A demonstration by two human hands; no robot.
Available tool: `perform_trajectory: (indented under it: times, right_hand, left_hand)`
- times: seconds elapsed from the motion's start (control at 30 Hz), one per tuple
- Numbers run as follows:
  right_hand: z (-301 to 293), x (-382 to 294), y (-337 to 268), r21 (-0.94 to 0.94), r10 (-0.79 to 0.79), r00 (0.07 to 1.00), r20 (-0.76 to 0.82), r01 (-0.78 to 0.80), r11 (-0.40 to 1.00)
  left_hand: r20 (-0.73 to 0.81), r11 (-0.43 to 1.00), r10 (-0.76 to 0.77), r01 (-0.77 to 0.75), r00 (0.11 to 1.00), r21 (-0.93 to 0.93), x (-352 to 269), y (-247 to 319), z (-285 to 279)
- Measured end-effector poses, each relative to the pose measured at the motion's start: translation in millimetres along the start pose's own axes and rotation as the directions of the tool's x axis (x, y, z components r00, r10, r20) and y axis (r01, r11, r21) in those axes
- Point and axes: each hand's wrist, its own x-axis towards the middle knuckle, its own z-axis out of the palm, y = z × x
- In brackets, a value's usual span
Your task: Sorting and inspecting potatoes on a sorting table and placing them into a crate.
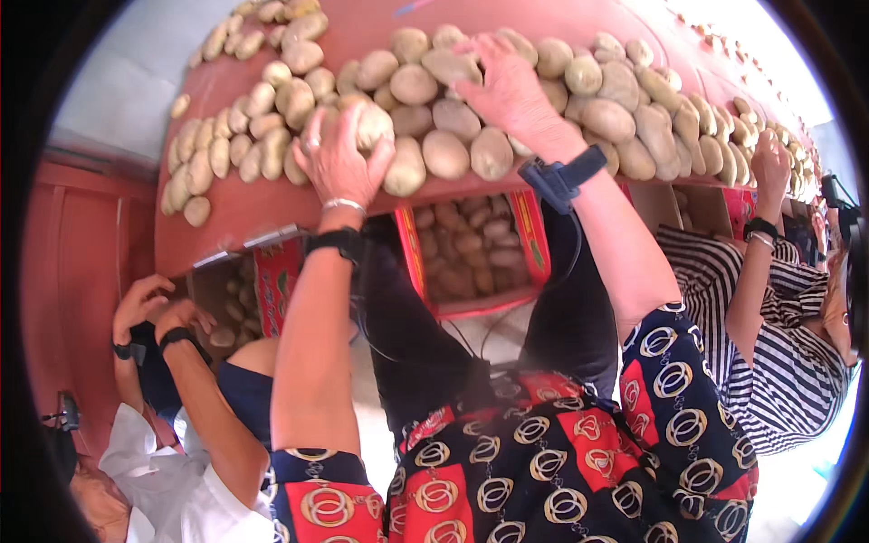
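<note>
Many potatoes [446,155] lie in a broad band across a reddish table [271,207]. My left hand [346,153], wearing a ring and a bracelet, has its fingers around a pale potato [375,127] at the near side of the pile. Farther back and to the right, my right hand [506,88] reaches over the pile, its thumb and fingers about an elongated potato [451,66]. Whether it grips that potato cannot be told. Below the table edge, between my knees, stands a red-rimmed carton [543,237] filled with potatoes.
A co-worker in white [183,489] sits at the left, hands near another carton [276,285] holding potatoes. At the right, a person in stripes [781,366] reaches to the potatoes on the table. More cartons stand under the table's right part.
</note>
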Motion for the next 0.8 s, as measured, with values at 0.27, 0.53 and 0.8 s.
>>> perform_trajectory:
  times: [0.27,0.53,0.8]
  right_hand:
    - [-57,-88,-21,0.176,0.004,0.235,0.972,-0.737,0.652]
    - [31,-179,86,-0.493,0.522,-0.008,0.853,-0.342,0.8]
    - [81,-239,114,-0.447,0.569,0.354,0.743,-0.371,0.814]
  left_hand:
    - [-0.008,1.0,0.015,-0.015,1.0,0.024,2,-3,2]
    - [-0.02,0.999,0.025,-0.024,0.999,0.023,1,-5,4]
    - [-0.034,0.999,0.045,-0.046,0.998,-0.009,1,-2,0]
